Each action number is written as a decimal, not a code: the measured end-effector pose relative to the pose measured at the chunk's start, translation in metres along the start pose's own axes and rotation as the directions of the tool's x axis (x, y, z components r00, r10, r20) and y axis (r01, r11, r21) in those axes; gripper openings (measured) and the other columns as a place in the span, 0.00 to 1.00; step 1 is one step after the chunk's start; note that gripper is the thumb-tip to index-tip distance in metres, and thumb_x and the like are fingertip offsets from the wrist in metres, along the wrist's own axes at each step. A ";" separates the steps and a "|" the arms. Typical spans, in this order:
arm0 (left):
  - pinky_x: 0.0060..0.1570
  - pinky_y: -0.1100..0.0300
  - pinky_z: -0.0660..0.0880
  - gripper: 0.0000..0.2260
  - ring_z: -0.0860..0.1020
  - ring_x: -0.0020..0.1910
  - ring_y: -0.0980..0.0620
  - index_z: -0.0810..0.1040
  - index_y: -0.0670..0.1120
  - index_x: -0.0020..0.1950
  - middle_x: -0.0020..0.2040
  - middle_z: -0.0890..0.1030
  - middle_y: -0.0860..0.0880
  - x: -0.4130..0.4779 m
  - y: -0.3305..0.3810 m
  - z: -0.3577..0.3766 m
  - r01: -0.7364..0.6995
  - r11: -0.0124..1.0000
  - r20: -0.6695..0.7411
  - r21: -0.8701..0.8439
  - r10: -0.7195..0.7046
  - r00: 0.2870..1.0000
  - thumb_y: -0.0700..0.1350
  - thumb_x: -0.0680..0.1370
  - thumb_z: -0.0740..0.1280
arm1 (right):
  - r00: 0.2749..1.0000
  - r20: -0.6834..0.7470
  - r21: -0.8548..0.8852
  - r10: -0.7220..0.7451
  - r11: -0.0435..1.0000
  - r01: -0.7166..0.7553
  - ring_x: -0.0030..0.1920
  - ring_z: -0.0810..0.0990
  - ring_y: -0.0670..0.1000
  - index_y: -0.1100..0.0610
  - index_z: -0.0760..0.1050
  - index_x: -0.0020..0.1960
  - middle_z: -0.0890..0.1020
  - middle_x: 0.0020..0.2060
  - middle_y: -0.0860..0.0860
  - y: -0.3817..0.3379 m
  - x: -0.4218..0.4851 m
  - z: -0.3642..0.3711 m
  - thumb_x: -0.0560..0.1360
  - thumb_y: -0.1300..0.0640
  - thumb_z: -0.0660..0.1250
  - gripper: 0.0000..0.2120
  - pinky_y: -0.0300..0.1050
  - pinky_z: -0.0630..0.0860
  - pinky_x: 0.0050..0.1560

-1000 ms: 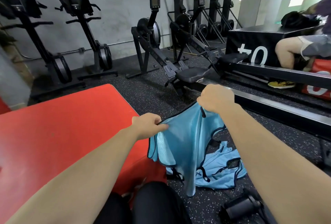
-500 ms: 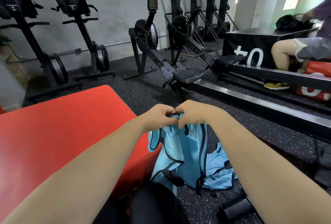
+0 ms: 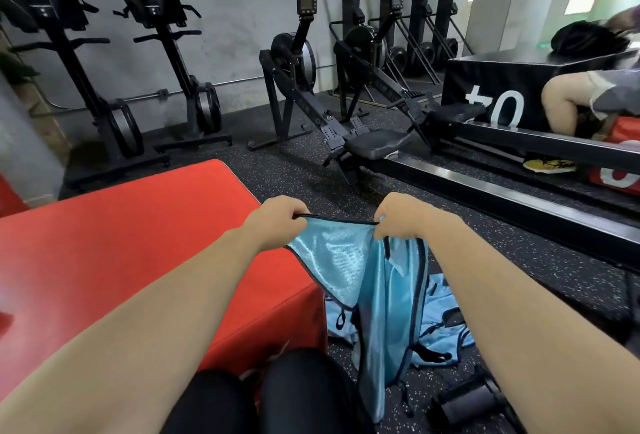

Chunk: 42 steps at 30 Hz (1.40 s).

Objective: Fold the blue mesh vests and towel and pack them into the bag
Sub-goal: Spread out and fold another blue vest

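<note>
Pinches the dark-trimmed top edge of a light blue mesh vest [image 3: 349, 270] with left grip [image 3: 277, 222] and right grip [image 3: 401, 222], fingers curled, and pulls it taut between the two. Lets the rest hang down over a speckled black rubber floor [image 3: 298, 173], just beside the corner of a red padded surface [image 3: 121, 243]. Shows more crumpled light blue mesh vests [image 3: 436, 329] heaped on the floor behind the hanging one, near a black cylindrical roller [image 3: 467, 402].

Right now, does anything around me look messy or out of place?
Yes. A crumpled vest lies in a heap on the floor beside the red box, straps tangled, not folded. The held vest hangs from its top edge, gripped by the left hand and right hand. No bag is in view.
</note>
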<state>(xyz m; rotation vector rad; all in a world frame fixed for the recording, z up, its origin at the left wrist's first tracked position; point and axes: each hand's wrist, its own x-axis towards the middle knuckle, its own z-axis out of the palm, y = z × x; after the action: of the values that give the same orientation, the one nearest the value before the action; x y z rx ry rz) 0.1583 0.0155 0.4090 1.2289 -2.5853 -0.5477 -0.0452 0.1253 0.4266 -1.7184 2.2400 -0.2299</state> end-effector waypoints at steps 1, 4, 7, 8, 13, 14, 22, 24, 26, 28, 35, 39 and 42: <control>0.42 0.54 0.78 0.10 0.78 0.41 0.50 0.79 0.54 0.44 0.40 0.80 0.55 0.001 -0.004 -0.001 0.003 1.000 -0.043 0.000 -0.003 0.999 0.42 0.75 0.61 | 1.000 -0.011 -0.001 0.011 1.000 -0.011 0.61 0.76 0.57 0.62 0.77 0.65 0.78 0.62 0.56 0.001 0.000 0.001 0.77 0.55 0.68 0.19 0.48 0.74 0.61; 0.39 0.54 0.78 0.06 0.78 0.39 0.51 0.80 0.56 0.40 0.41 0.81 0.54 0.006 -0.007 -0.001 0.005 0.992 -0.172 -0.127 -0.027 0.985 0.46 0.76 0.68 | 0.999 -0.033 -0.009 0.043 0.999 -0.043 0.61 0.76 0.58 0.60 0.77 0.64 0.79 0.61 0.55 0.001 0.002 0.002 0.76 0.55 0.69 0.19 0.50 0.75 0.59; 0.33 0.59 0.66 0.04 0.66 0.29 0.54 0.83 0.47 0.42 0.32 0.74 0.51 0.010 0.000 -0.001 -0.031 0.966 -0.187 -0.255 -0.018 0.982 0.46 0.75 0.73 | 0.996 -0.059 0.016 0.072 0.997 -0.071 0.59 0.78 0.57 0.59 0.78 0.62 0.81 0.59 0.54 0.003 0.006 0.004 0.75 0.56 0.69 0.17 0.49 0.75 0.56; 0.32 0.60 0.63 0.06 0.63 0.28 0.54 0.83 0.43 0.43 0.32 0.71 0.49 0.011 0.003 -0.002 -0.052 0.949 -0.186 -0.310 -0.007 0.983 0.46 0.74 0.73 | 0.995 -0.059 0.015 0.081 0.997 -0.081 0.58 0.78 0.57 0.59 0.78 0.62 0.81 0.58 0.54 0.004 0.007 0.004 0.75 0.57 0.68 0.17 0.49 0.75 0.55; 0.26 0.62 0.56 0.18 0.58 0.26 0.55 0.70 0.43 0.28 0.30 0.60 0.47 0.019 0.013 -0.008 -0.066 0.843 -0.213 -0.534 -0.059 0.975 0.41 0.78 0.67 | 0.985 -0.089 0.017 0.148 0.989 -0.147 0.50 0.78 0.59 0.58 0.78 0.49 0.80 0.46 0.53 0.015 0.014 0.007 0.74 0.59 0.66 0.05 0.47 0.73 0.46; 0.26 0.63 0.54 0.19 0.56 0.25 0.56 0.68 0.43 0.29 0.29 0.59 0.48 0.022 0.014 -0.009 -0.072 0.851 -0.228 -0.520 -0.057 0.972 0.41 0.79 0.66 | 0.981 -0.095 0.020 0.171 0.985 -0.169 0.51 0.78 0.59 0.57 0.78 0.51 0.80 0.47 0.53 0.017 0.015 0.008 0.74 0.58 0.66 0.07 0.47 0.73 0.47; 0.36 0.58 0.69 0.10 0.70 0.31 0.51 0.78 0.46 0.37 0.29 0.73 0.54 0.064 0.016 -0.017 -0.011 0.962 -0.287 -0.274 -0.070 0.955 0.46 0.77 0.65 | 0.950 -0.152 0.256 0.272 0.939 -0.228 0.44 0.76 0.57 0.58 0.73 0.42 0.77 0.38 0.52 0.021 0.035 -0.002 0.73 0.47 0.61 0.13 0.46 0.68 0.45; 0.39 0.57 0.72 0.10 0.73 0.34 0.48 0.80 0.45 0.40 0.33 0.76 0.52 0.076 0.018 -0.017 0.050 0.991 -0.245 -0.122 -0.079 0.966 0.47 0.77 0.64 | 0.937 -0.196 0.277 0.290 0.933 -0.231 0.47 0.75 0.58 0.59 0.72 0.42 0.77 0.44 0.55 0.019 0.043 -0.007 0.74 0.52 0.59 0.10 0.46 0.68 0.48; 0.36 0.60 0.70 0.10 0.72 0.34 0.47 0.78 0.48 0.38 0.34 0.76 0.50 0.086 0.020 -0.016 0.096 0.995 -0.225 0.037 -0.085 0.971 0.47 0.77 0.64 | 0.927 -0.226 0.266 0.301 0.934 -0.239 0.47 0.76 0.59 0.58 0.70 0.40 0.78 0.46 0.56 0.019 0.052 -0.009 0.73 0.58 0.58 0.06 0.45 0.69 0.48; 0.34 0.60 0.69 0.10 0.71 0.33 0.48 0.75 0.49 0.36 0.34 0.75 0.50 0.098 0.021 -0.016 0.100 0.990 -0.217 0.095 -0.077 0.973 0.47 0.77 0.63 | 0.916 -0.274 0.237 0.294 0.943 -0.232 0.47 0.76 0.59 0.59 0.71 0.43 0.79 0.49 0.57 0.021 0.062 -0.011 0.74 0.59 0.58 0.05 0.45 0.71 0.48; 0.43 0.52 0.73 0.09 0.77 0.44 0.42 0.70 0.46 0.42 0.42 0.77 0.45 0.144 0.016 -0.012 0.077 0.994 -0.250 -0.083 -0.096 0.964 0.45 0.81 0.56 | 0.803 -0.550 0.186 0.229 0.971 -0.150 0.52 0.79 0.58 0.52 0.77 0.54 0.81 0.51 0.53 0.034 0.097 -0.020 0.79 0.58 0.57 0.11 0.46 0.71 0.45; 0.35 0.54 0.64 0.10 0.71 0.41 0.46 0.73 0.39 0.48 0.38 0.72 0.47 0.169 0.020 -0.017 -0.007 0.993 -0.240 -0.119 -0.022 0.971 0.43 0.82 0.56 | 0.795 -0.564 0.224 0.221 0.968 -0.110 0.53 0.79 0.58 0.50 0.79 0.55 0.81 0.51 0.52 0.040 0.114 -0.025 0.80 0.59 0.56 0.14 0.48 0.76 0.49; 0.35 0.54 0.61 0.10 0.70 0.41 0.46 0.73 0.39 0.48 0.37 0.71 0.49 0.182 0.015 -0.022 -0.029 0.997 -0.249 -0.066 0.012 0.968 0.43 0.83 0.56 | 0.811 -0.522 0.307 0.265 0.945 -0.112 0.51 0.80 0.58 0.49 0.79 0.55 0.81 0.51 0.51 0.045 0.125 -0.026 0.80 0.59 0.56 0.15 0.50 0.78 0.51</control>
<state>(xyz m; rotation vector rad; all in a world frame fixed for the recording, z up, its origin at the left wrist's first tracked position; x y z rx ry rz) 0.0423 -0.1230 0.4428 1.1661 -2.3481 -0.4433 -0.1237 0.0159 0.4190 -1.3874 2.6008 -1.0577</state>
